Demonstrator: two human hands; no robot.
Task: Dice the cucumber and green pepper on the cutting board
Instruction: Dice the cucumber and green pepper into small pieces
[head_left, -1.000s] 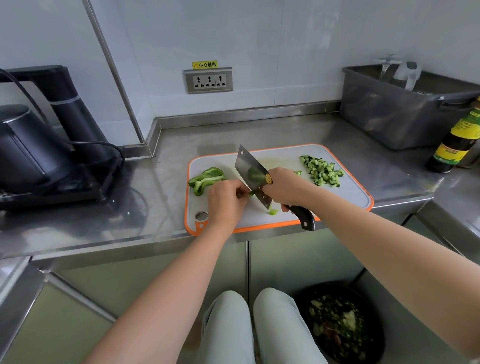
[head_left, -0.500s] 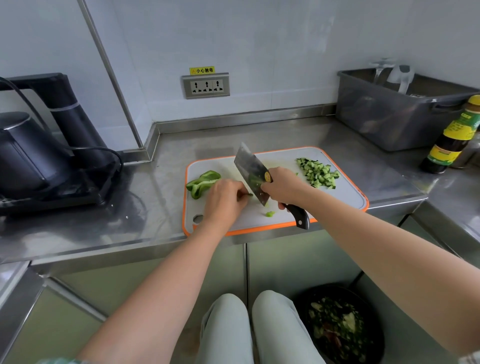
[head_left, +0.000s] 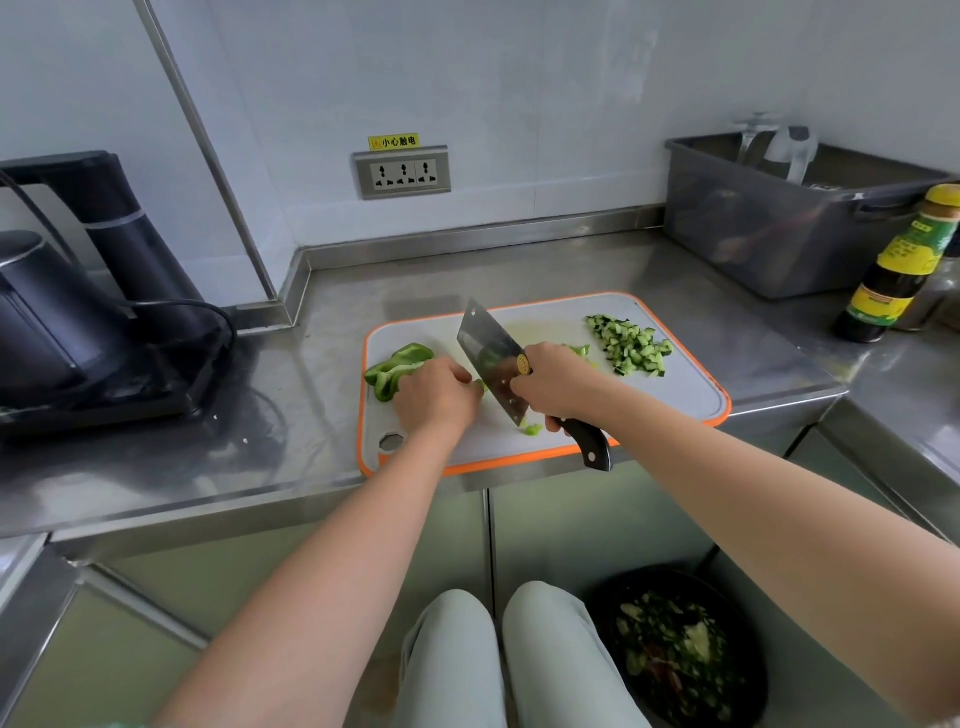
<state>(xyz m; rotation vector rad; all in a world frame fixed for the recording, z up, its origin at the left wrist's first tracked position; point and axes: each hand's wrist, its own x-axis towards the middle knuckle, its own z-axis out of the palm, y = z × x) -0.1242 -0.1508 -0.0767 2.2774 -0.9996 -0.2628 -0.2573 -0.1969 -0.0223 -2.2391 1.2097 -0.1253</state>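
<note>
On the left half of the cutting board (head_left: 675, 400), the left hand (head_left: 434, 397) curls down on green pepper (head_left: 397, 364), knuckles just beside the cleaver (head_left: 485, 343) that the right hand (head_left: 553, 384) grips; a slipping strip could bring the blade onto fingers. Diced cucumber (head_left: 628, 345) sits at the board's far right. Beyond that corner a grey tub (head_left: 769, 244) holds clear glassware; below the board a black bin (head_left: 602, 603) holds green scraps

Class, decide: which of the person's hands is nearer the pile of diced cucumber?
Right. The right hand, gripping the cleaver, is just left of the diced cucumber; the left hand lies farther left, holding the green pepper.
</note>
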